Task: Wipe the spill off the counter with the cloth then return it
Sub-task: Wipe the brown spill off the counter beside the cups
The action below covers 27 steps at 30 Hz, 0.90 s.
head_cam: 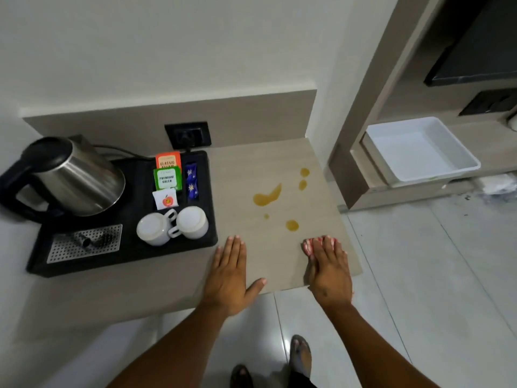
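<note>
An amber spill (267,196) lies in several puddles and drops on the light wood counter (243,175), right of the tray. A red-and-white cloth (307,244) sits near the counter's front right corner, mostly hidden under my right hand (328,268), which presses flat on it with fingers extended. The nearest drop (292,225) is just beyond the cloth. My left hand (230,271) rests flat on the counter near its front edge, fingers apart, holding nothing.
A black tray (204,242) on the left carries a steel kettle (75,177), two upturned white cups (173,226) and tea sachets (167,179). A wall socket (188,134) is behind. A white bin (419,149) sits on a lower shelf at right. Tiled floor lies below.
</note>
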Each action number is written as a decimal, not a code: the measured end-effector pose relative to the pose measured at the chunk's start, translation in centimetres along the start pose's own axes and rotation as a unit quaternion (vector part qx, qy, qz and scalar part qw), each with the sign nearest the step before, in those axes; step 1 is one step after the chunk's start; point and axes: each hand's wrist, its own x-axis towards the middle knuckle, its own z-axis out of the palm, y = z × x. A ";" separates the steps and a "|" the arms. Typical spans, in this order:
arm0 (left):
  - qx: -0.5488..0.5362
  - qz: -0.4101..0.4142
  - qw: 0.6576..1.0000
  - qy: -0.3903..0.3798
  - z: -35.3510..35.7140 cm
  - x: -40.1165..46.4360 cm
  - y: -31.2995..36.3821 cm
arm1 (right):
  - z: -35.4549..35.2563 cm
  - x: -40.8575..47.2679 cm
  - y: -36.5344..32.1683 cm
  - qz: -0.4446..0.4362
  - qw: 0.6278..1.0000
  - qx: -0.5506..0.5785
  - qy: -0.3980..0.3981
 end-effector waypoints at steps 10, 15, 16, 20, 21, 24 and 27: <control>-0.045 -0.054 0.997 0.032 -0.1 2.5 0.4 | -1.6 17.3 -1.6 0.028 0.999 0.029 0.032; -0.075 -0.051 0.995 0.048 -0.2 3.1 0.5 | -1.0 18.3 -0.9 0.010 0.996 0.052 0.072; -0.081 -0.050 0.994 0.056 -0.2 3.1 0.5 | -0.9 18.7 -0.7 -0.010 0.997 0.035 0.070; -0.075 -0.045 0.994 0.069 0.2 2.8 0.2 | -1.6 25.0 -1.9 -0.013 0.997 0.031 0.063; -0.072 -0.046 0.994 0.072 0.3 2.8 0.2 | -1.9 26.8 -2.5 -0.014 0.998 0.040 0.056; -0.069 -0.044 0.993 0.083 0.6 3.0 0.3 | -1.5 29.7 -5.9 -0.059 0.997 0.044 0.025; -0.066 -0.042 0.994 0.081 0.5 2.8 0.2 | -0.2 26.9 -6.9 -0.211 0.977 -0.004 -0.035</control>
